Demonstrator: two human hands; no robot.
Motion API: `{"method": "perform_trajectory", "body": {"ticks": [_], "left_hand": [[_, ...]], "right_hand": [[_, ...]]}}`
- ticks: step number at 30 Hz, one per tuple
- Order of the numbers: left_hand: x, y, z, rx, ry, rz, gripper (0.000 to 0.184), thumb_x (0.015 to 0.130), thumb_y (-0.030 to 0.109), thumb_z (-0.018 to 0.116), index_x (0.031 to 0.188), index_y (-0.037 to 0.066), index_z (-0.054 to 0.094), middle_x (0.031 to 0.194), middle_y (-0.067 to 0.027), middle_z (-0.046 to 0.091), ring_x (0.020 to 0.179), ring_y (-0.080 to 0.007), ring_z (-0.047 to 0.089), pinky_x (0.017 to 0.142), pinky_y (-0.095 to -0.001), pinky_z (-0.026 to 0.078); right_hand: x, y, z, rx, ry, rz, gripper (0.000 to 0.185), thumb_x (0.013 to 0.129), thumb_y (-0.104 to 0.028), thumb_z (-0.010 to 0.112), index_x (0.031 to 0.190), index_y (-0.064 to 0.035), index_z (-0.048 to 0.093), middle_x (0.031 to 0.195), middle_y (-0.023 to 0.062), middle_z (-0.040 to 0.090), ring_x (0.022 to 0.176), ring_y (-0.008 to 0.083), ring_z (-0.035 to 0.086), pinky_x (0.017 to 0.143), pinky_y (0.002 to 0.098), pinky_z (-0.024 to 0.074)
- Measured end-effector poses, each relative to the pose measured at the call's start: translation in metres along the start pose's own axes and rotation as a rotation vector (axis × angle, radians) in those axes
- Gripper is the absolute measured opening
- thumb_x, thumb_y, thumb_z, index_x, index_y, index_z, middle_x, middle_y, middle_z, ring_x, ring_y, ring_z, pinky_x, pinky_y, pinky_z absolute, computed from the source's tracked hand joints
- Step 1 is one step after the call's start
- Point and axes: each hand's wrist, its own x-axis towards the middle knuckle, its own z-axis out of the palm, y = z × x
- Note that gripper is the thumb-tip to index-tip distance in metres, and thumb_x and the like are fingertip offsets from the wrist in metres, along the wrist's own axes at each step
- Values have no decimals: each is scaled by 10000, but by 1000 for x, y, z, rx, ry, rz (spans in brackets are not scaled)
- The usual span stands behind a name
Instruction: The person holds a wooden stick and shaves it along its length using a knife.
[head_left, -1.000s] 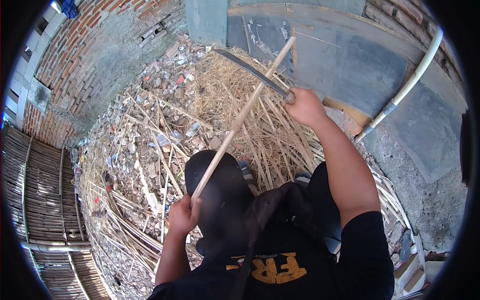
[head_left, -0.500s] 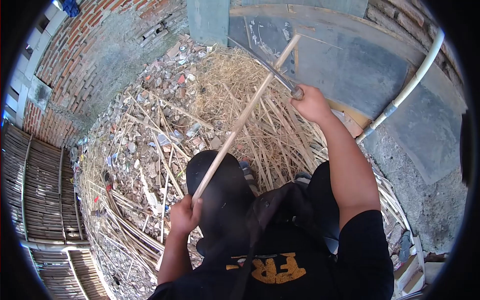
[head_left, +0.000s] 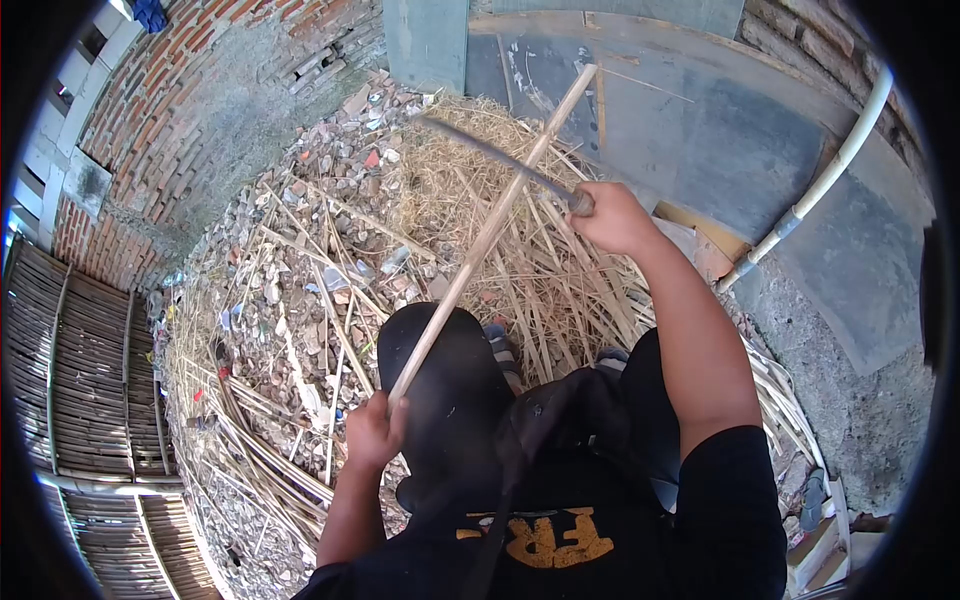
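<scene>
My left hand (head_left: 376,432) is closed around the lower end of a long pale strip of bamboo or wood (head_left: 478,250). The strip slants up and away to the right, passing over my dark-clad knee (head_left: 440,350). In my right hand (head_left: 612,220) is the handle of a long-bladed knife (head_left: 500,157). Its dark blade points to the upper left and crosses the strip in its upper part; whether the edge touches the wood I cannot tell. Thin shavings (head_left: 450,150) and split strips (head_left: 560,285) lie on the ground beneath.
A brick wall (head_left: 200,130) stands at the upper left, a woven bamboo panel (head_left: 95,370) at the left. Grey boards (head_left: 720,130) lean at the back right beside a pale pole (head_left: 840,165). Rubble (head_left: 300,260) covers the ground, with bundled strips (head_left: 270,455) at the left.
My right hand has moved slightly down and left with the knife, and the blade has slid lower along the strip. My left hand keeps the strip nearly in place.
</scene>
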Motion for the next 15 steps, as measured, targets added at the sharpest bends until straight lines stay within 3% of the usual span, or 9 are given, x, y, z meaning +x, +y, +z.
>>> {"method": "perform_trajectory", "body": {"ticks": [1, 4, 7, 12, 15], "left_hand": [[1, 1, 1, -3, 19, 5, 369, 972, 291, 711, 762, 53, 522, 591, -216, 597, 561, -454, 632, 526, -517, 492], [7, 9, -6, 48, -31, 8, 371, 973, 295, 711, 761, 54, 525, 589, -214, 598, 563, -455, 635, 522, -522, 490], [7, 10, -7, 38, -44, 14, 380, 979, 297, 708, 757, 51, 521, 578, -210, 587, 555, -452, 631, 513, -515, 481], [-8, 18, -12, -11, -66, -9, 397, 1009, 313, 681, 773, 31, 532, 595, -214, 581, 563, -455, 626, 521, -500, 464], [-28, 5, -10, 13, -61, -14, 382, 1019, 309, 671, 798, 24, 546, 609, -211, 585, 571, -455, 631, 529, -496, 464]], "right_hand": [[5, 11, -4, 91, 110, 75, 305, 815, -170, 724, 1109, -94, 749, 940, 198, 752, 938, 402, 720, 833, 491, 561], [-1, 22, -12, 38, 108, 105, 373, 825, -205, 738, 1171, -68, 740, 992, 224, 751, 966, 415, 714, 867, 490, 561], [-12, 13, -10, -70, 95, 45, 325, 863, -250, 752, 1138, -78, 736, 878, 188, 737, 845, 411, 703, 780, 495, 543], [-34, -27, -15, -292, -104, -222, 196, 781, -189, 760, 961, -118, 727, 829, 142, 723, 883, 367, 725, 789, 504, 565], [-21, -9, -13, -203, -141, -147, 215, 794, -194, 760, 997, -126, 744, 859, 142, 738, 891, 369, 725, 799, 495, 568]]}}
